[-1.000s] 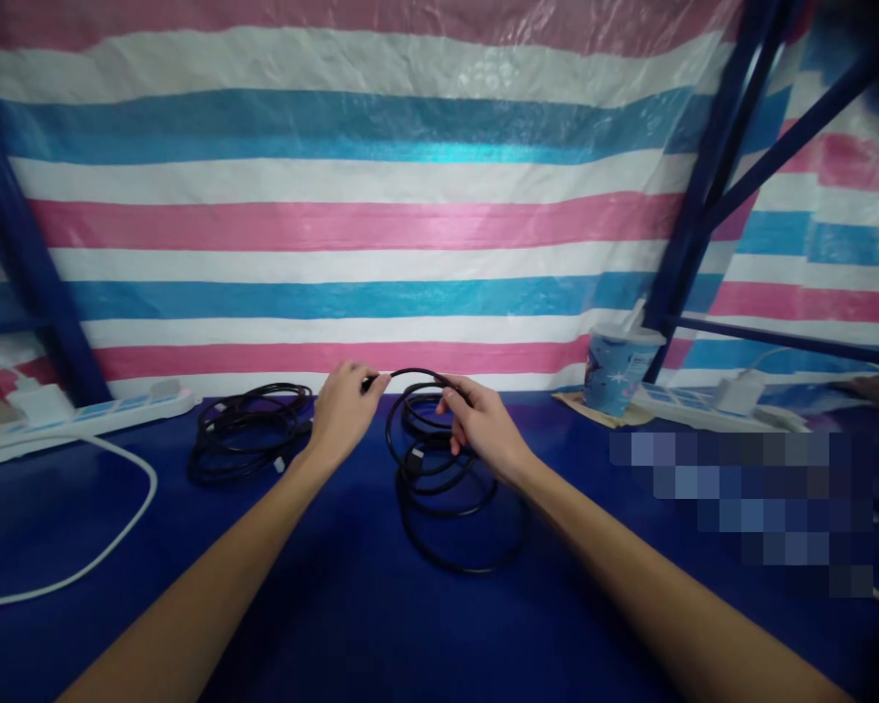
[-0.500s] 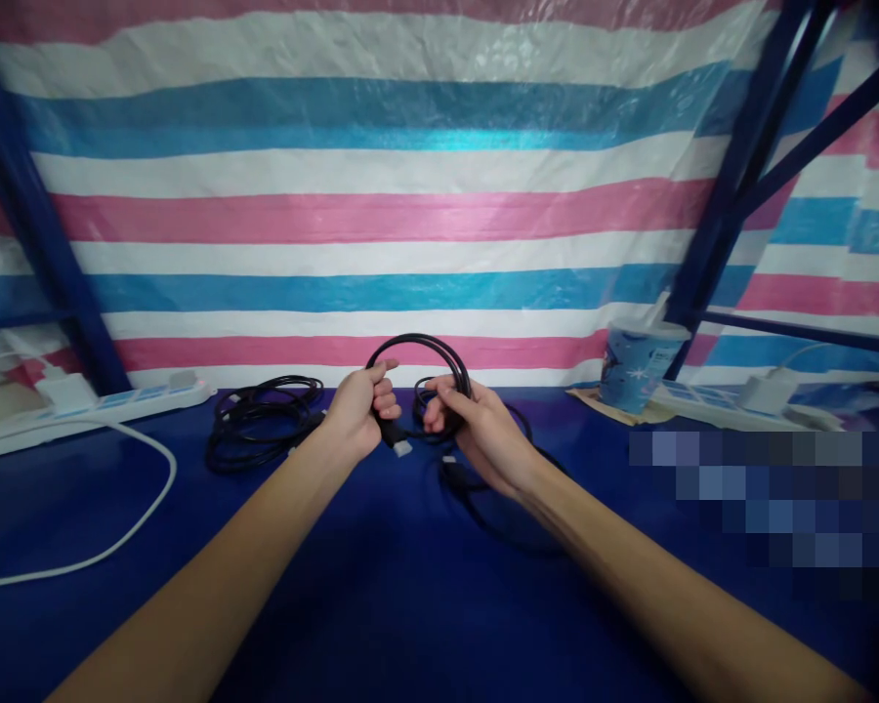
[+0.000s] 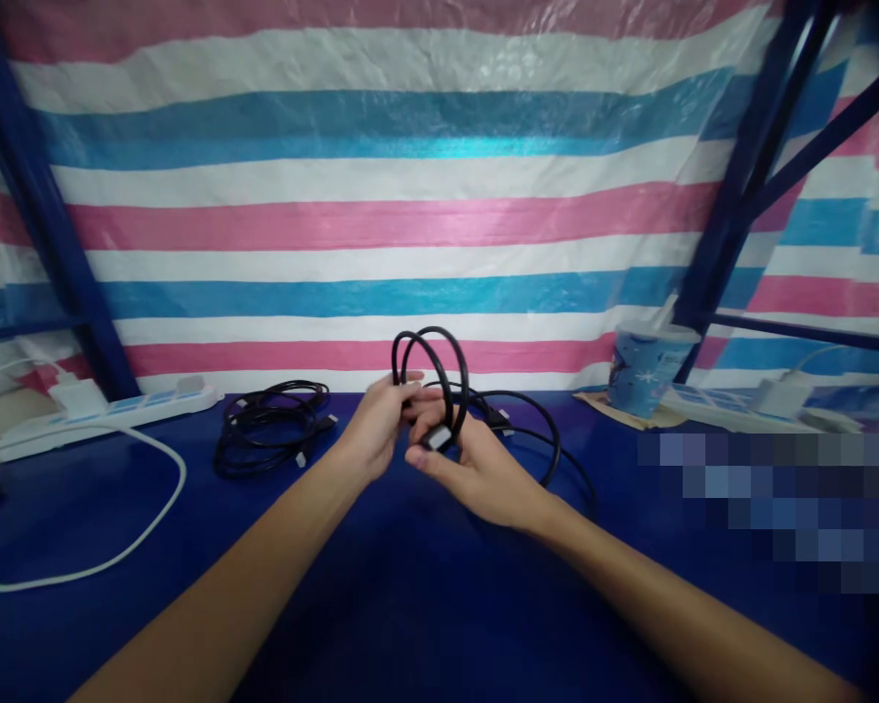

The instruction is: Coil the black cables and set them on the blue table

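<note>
A black cable (image 3: 460, 356) is looped between my two hands, its coils standing up above them. My left hand (image 3: 378, 418) is closed round the left side of the coil. With my right hand (image 3: 483, 469) I grip the coil's right side, and a connector with a pale metal end (image 3: 438, 439) shows at its fingers. The hands are almost touching, so part of the coil is hidden. Behind my right hand, another stretch of black cable (image 3: 553, 430) curves over the blue table (image 3: 381, 605), with connectors (image 3: 499, 420) lying there.
Several coils of black cable (image 3: 268, 444) lie to the left. A white power strip (image 3: 153, 405) and white cord (image 3: 180, 478) are farther left. At the right stand a blue cup (image 3: 645, 371) on brown paper and another power strip (image 3: 732, 410). A striped sheet (image 3: 410, 225) hangs behind.
My hands have come closer together. The single round loop now shows as two separate arcs, and the connector end has moved from beside my left hand to my right fingers.
</note>
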`<state>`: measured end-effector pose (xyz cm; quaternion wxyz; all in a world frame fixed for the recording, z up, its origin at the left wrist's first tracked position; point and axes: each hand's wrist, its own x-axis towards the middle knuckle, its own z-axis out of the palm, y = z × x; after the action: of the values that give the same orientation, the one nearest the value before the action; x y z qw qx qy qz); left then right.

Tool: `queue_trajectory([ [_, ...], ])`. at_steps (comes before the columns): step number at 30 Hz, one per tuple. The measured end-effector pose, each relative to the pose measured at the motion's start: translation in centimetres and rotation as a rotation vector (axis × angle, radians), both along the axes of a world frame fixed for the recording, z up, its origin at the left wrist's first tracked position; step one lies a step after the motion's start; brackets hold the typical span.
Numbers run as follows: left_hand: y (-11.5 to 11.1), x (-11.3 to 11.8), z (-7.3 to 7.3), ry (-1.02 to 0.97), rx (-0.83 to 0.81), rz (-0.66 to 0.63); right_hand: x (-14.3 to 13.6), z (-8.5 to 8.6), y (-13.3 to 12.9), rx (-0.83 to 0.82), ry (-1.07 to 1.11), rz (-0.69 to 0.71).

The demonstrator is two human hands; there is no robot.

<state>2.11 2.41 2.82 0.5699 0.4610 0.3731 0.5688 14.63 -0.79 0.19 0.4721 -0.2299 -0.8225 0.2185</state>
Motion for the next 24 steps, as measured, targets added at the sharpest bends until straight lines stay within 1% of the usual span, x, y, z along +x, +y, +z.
queue_trajectory([
  [2, 0.4, -0.9, 0.0, 0.171, 0.288, 0.134, 0.1, 0.4, -0.5, -0.214, 0.056, 0.080],
  [3, 0.5, -1.3, 0.1, 0.301, 0.426, 0.153, 0.1, 0.5, -0.7, -0.332, 0.051, 0.144],
  [4, 0.5, -1.7, 0.2, 0.446, 0.539, 0.124, 0.2, 0.7, -0.9, -0.451, 0.031, 0.214],
  [5, 0.4, -1.9, 0.3, 0.574, 0.618, 0.063, 0.4, 0.8, -0.9, -0.565, 0.005, 0.271],
  [6, 0.3, -2.0, 0.4, 0.658, 0.656, -0.009, 0.6, 1.0, -0.9, -0.660, -0.012, 0.299],
  [7, 0.2, -1.9, 0.4, 0.680, 0.645, -0.061, 0.8, 1.2, -0.9, -0.727, -0.014, 0.292],
  [8, 0.0, -1.8, 0.4, 0.636, 0.586, -0.082, 1.0, 1.4, -0.8, -0.761, 0.011, 0.255],
  [9, -0.1, -1.5, 0.3, 0.532, 0.491, -0.081, 1.2, 1.6, -0.6, -0.754, 0.068, 0.204],
  [12, -0.2, -0.6, -0.3, 0.121, 0.155, -0.033, 1.7, 2.0, 0.0, -0.626, 0.295, 0.081],
  [14, -0.1, -0.2, -0.8, -0.012, 0.028, -0.039, 1.9, 2.0, 0.5, -0.589, 0.376, 0.005],
  [16, -0.1, -0.1, -1.1, 0.023, 0.015, -0.073, 2.2, 1.7, 1.1, -0.604, 0.319, -0.119],
  [17, 0.0, -0.1, -1.1, 0.089, 0.056, -0.087, 2.4, 1.5, 1.4, -0.588, 0.237, -0.201],
  [19, -0.1, -0.2, -1.1, 0.247, 0.211, -0.080, 2.9, 1.3, 1.9, -0.511, 0.049, -0.356],
  [21, -0.3, -0.1, -1.0, 0.374, 0.358, -0.041, 3.4, 1.1, 2.2, -0.359, -0.094, -0.498],
  [22, -0.4, 0.0, -1.0, 0.399, 0.372, -0.043, 3.5, 1.2, 2.3, -0.256, -0.136, -0.572],
  [24, -0.9, 0.2, -0.9, 0.400, 0.282, -0.107, 3.6, 1.3, 2.2, -0.059, -0.162, -0.685],
])
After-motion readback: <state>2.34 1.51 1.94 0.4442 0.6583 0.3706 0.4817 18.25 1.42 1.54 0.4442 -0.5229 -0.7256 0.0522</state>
